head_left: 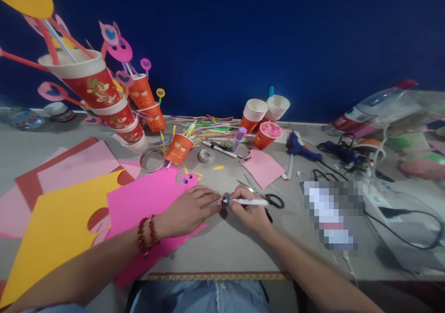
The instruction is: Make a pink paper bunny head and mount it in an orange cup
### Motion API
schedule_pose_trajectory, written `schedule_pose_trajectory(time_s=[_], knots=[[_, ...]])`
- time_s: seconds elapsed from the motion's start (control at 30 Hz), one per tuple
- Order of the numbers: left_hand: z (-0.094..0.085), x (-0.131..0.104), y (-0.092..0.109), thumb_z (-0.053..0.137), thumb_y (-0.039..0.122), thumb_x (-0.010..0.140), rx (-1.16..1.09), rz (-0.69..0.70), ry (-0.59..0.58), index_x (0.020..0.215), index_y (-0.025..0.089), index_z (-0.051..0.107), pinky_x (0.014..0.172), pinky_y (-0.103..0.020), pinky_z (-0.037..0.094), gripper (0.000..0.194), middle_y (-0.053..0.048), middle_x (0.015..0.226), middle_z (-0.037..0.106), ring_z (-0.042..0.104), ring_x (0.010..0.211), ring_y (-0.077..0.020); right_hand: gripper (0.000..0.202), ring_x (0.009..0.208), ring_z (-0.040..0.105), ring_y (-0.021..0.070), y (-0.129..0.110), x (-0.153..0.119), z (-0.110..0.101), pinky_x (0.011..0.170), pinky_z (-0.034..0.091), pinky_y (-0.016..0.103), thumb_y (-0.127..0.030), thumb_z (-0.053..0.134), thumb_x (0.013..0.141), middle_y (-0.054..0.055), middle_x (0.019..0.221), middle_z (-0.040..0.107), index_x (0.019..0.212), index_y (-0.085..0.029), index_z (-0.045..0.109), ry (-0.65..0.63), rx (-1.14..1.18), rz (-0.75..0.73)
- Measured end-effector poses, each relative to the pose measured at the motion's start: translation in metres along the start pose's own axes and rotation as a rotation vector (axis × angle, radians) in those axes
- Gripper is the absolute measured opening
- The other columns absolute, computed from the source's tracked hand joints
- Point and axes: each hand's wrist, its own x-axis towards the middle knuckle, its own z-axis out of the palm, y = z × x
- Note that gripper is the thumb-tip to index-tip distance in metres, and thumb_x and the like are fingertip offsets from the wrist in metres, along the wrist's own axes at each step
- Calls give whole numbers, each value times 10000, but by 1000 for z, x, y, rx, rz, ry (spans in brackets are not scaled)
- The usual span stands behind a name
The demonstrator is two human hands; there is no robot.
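Observation:
My right hand [247, 210] grips a white marker pen [253, 202], its blue tip pointing left. The tip meets a small pink paper piece [219, 202] held by the fingertips of my left hand [194, 207]; the fingers hide most of it. Just beyond my left hand lies a pink paper cutout [188, 180] with blue eye marks and yellow spikes. Bright pink sheet [142, 197] reaches under my left forearm. Scissors with black handles [275, 201] lie partly behind my right hand.
Red paper cups [86, 88] with decorated figures stand at left, beside a yellow sheet [62, 215]. Further back are a tape roll [206, 155], a glue stick [238, 139] and stacked cups [253, 113]. A blue glue gun [302, 147], cables and a power strip [382, 201] occupy the right.

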Motion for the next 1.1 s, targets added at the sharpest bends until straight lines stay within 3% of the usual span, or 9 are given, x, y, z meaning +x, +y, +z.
schedule_pose_trajectory(time_s=[0.5, 1.1], knots=[[-1, 0, -2, 500, 155, 935, 11, 8, -36, 1363, 210, 519, 1121, -497, 349, 432, -109, 1431, 531, 458, 1305, -282, 124, 555, 473, 140, 1, 0, 1, 536, 364, 257, -213, 548, 832, -30, 600, 535, 709, -225, 538, -7, -38, 0], [-1, 0, -2, 544, 159, 917, 27, 30, 18, 1348, 205, 528, 1101, -487, 382, 434, -124, 1375, 569, 489, 1278, -269, 125, 548, 480, 127, -2, 0, 1, 535, 365, 242, -190, 549, 830, -38, 613, 540, 708, -213, 538, 4, -57, -37]])
